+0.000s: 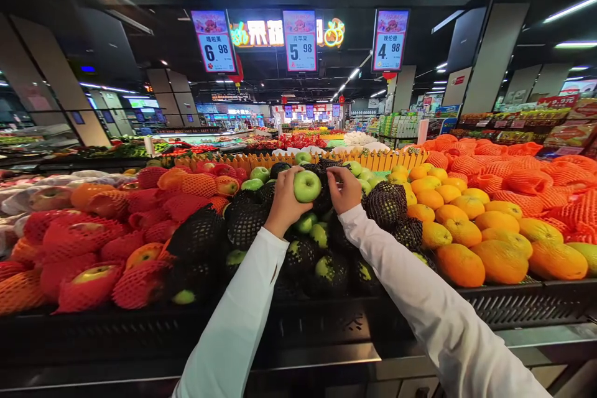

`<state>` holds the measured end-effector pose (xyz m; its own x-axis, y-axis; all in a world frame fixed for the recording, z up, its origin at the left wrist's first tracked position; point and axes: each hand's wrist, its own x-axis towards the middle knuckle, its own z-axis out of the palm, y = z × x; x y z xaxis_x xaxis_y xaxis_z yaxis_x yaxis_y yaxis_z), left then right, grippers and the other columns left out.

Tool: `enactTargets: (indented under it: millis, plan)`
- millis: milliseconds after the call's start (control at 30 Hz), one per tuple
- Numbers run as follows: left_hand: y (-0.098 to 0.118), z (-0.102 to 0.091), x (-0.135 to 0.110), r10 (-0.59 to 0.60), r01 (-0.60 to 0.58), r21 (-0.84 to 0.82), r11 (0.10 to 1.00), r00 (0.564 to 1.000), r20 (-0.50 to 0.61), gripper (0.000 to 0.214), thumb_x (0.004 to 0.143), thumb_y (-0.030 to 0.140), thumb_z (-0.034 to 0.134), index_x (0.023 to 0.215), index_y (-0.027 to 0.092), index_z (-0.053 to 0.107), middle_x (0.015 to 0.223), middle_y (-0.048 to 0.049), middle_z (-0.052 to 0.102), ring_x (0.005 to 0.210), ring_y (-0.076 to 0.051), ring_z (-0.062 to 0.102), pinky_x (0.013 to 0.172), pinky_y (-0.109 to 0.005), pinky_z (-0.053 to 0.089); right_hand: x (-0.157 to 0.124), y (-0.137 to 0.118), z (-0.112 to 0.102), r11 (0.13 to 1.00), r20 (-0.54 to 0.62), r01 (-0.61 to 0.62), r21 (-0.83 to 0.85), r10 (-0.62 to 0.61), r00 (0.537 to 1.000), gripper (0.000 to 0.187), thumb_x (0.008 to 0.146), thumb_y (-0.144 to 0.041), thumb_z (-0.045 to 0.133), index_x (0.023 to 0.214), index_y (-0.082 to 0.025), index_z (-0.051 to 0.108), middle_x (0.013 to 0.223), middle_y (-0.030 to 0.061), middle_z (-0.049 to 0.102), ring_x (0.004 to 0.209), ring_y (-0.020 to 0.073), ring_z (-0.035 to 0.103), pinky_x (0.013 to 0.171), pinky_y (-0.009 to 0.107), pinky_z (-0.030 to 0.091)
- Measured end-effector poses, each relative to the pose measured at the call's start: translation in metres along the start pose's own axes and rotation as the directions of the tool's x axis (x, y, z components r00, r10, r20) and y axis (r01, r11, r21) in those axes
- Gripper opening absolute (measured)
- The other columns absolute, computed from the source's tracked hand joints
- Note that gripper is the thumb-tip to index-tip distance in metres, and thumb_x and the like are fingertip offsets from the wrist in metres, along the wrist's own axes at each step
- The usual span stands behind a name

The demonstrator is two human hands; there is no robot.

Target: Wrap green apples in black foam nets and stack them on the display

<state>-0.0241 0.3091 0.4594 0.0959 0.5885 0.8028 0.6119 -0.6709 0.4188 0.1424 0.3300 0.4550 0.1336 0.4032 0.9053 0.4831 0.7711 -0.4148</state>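
Note:
My left hand [283, 196] is wrapped round a bare green apple [306, 185] held above the middle of a fruit stand. My right hand [344, 188] is closed, pinching a black foam net sleeve [323, 198] just right of that apple. Under both hands lies a pile of green apples in black net sleeves [303, 255]. Both arms wear white sleeves.
Red apples in red and orange net sleeves [93, 242] fill the stand's left. Oranges [466, 224] fill the right, with orange-netted fruit [527, 180] behind. A yellow fence divider [373, 160] runs along the back. Price signs [300, 40] hang overhead. The stand's black front edge [326, 323] is near me.

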Motion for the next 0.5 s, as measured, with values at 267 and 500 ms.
enactTargets:
  millis: [267,500]
  plan:
    - [-0.002,0.0,0.0,0.018,-0.016,0.015,1.0,0.987,-0.16,0.076,0.057,0.007,0.08,0.123,0.022,0.046,0.126,-0.0097,0.052,0.122,-0.028,0.052,0.111,-0.043,0.042,-0.01,-0.025,-0.008,0.973,0.179,0.191,0.128,-0.212,0.961,0.03,0.099,-0.041,0.043,0.119,-0.024,0.059,0.103,0.0096,0.064,0.09,0.0204,0.063,0.07,0.035,0.062]
    - [0.006,0.0,0.0,0.225,-0.227,-0.033,0.973,0.973,-0.059,0.059,0.071,0.013,0.069,0.125,0.023,0.05,0.13,-0.0104,0.053,0.128,-0.027,0.051,0.115,-0.044,0.04,-0.004,-0.007,0.002,0.977,0.268,0.176,0.123,-0.203,0.942,0.087,0.071,-0.06,0.079,0.138,-0.018,0.043,0.136,0.0183,0.057,0.129,0.0322,0.055,0.115,0.054,0.045]
